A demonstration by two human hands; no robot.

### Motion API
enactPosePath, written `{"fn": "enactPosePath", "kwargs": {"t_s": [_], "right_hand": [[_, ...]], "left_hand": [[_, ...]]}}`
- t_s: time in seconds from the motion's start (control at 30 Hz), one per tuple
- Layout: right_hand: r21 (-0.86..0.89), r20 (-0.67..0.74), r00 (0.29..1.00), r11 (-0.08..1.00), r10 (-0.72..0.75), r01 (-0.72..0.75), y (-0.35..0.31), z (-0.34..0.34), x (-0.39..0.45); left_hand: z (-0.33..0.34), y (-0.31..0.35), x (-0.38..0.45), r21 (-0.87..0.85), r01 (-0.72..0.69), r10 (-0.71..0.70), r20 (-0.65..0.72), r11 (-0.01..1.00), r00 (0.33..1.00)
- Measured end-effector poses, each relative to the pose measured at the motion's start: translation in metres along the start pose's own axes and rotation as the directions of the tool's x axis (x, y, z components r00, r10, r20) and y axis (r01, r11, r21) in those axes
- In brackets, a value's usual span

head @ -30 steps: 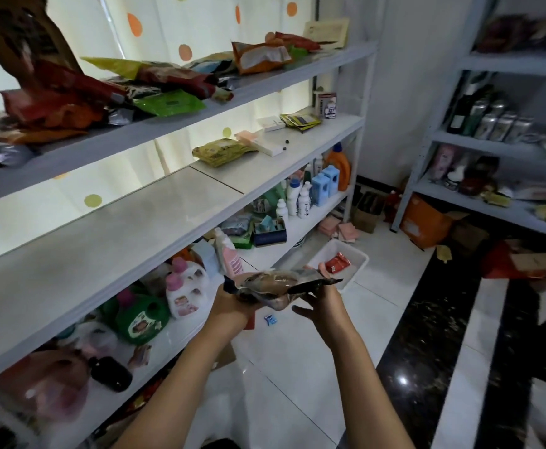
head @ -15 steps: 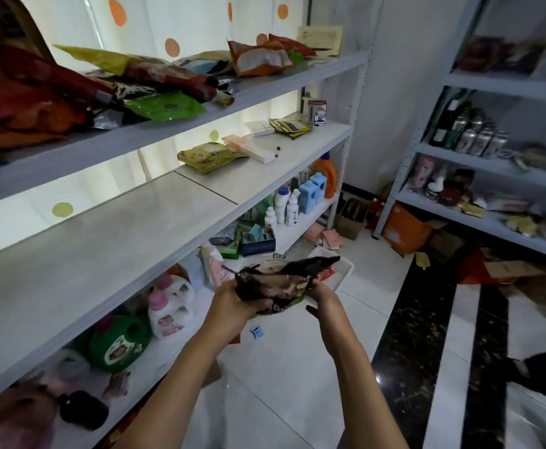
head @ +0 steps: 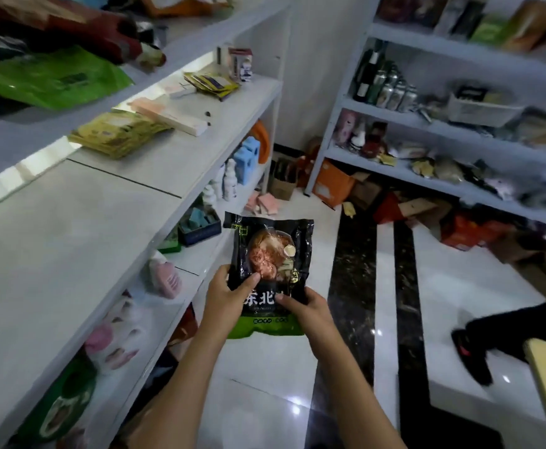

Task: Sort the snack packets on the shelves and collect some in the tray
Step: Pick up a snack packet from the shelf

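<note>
black packet held upright in both hands, front of shelf unit

the black snack packet (head: 270, 270) is held face-up over the floor, just off the front edge of the middle shelf (head: 70, 228). left hand (head: 229, 294) grips the packet's lower left side, thumb curled onto the front face. right hand (head: 307, 307) grips the lower right side, thumb on the printed text band. packet's green bottom strip sits between the 2 wrists; top edge points away from the person.

surroundings:
- middle shelf, rear part: yellow packets (head: 119, 134), long white box (head: 171, 116) beside them, more yellow sachets (head: 211, 84) nr the far corner.
- top shelf, front edge: green packet (head: 48, 79), dark red packets (head: 70, 30) behind it.
- lower shelf, under the packet's left side: pink bottles (head: 164, 277), blue box (head: 200, 225), white bottles (head: 229, 179).
- floor: orange carton (head: 331, 184) at the foot of the 2nd shelf unit (head: 427, 124) on the right, which carries bottles and cans (head: 385, 82).
- dark shoe (head: 472, 358) on the floor, right side.
</note>
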State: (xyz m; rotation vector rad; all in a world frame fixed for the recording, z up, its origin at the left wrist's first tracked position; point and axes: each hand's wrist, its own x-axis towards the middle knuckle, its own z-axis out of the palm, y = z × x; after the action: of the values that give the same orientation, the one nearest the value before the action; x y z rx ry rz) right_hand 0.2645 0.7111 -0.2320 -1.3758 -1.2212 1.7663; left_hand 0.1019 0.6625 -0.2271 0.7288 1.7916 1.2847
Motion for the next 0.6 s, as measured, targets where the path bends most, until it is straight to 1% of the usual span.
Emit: {"fn": "enactPosePath", "kwargs": {"t_s": [0.07, 0.13, 0.17, 0.27, 0.33, 0.4, 0.47, 0.53, 0.6], "right_hand": [[0.043, -0.078, 0.996, 0.998, 0.048, -0.045, 0.002, 0.002, 0.012], [0.073, -0.120, 0.988, 0.994, 0.092, -0.083, 0.001, 0.000, 0.025], [0.085, -0.139, 0.984, 0.991, 0.111, -0.100, 0.000, -0.002, 0.032], [0.122, -0.185, 0.970, 0.983, 0.159, -0.138, -0.002, -0.008, 0.059], [0.151, -0.244, 0.949, 0.975, 0.198, -0.165, -0.003, -0.014, 0.085], [0.189, -0.308, 0.919, 0.963, 0.246, -0.194, -0.001, -0.026, 0.118], [0.233, -0.344, 0.892, 0.947, 0.293, -0.221, -0.001, -0.041, 0.155], [0.266, -0.351, 0.878, 0.934, 0.325, -0.240, -0.003, -0.060, 0.200], [0.273, -0.345, 0.872, 0.926, 0.348, -0.261, -0.012, -0.076, 0.243]], "left_hand": [[-0.001, -0.002, 0.018, -0.051, 0.022, -0.017, 0.096, 0.998, 0.995], [0.003, 0.000, 0.032, -0.120, 0.062, -0.040, 0.180, 0.991, 0.983], [0.005, -0.002, 0.040, -0.116, 0.084, -0.058, 0.214, 0.990, 0.975], [0.019, -0.006, 0.069, -0.047, 0.063, -0.047, 0.284, 0.997, 0.958], [0.037, -0.008, 0.099, 0.059, 0.002, -0.024, 0.372, 0.998, 0.928], [0.062, -0.011, 0.135, 0.146, -0.022, -0.044, 0.432, 0.989, 0.901], [0.090, -0.011, 0.170, 0.201, -0.023, -0.073, 0.459, 0.979, 0.886], [0.121, -0.011, 0.209, 0.266, -0.043, -0.091, 0.472, 0.963, 0.877], [0.148, -0.006, 0.246, 0.287, -0.015, -0.122, 0.452, 0.958, 0.883]]}}
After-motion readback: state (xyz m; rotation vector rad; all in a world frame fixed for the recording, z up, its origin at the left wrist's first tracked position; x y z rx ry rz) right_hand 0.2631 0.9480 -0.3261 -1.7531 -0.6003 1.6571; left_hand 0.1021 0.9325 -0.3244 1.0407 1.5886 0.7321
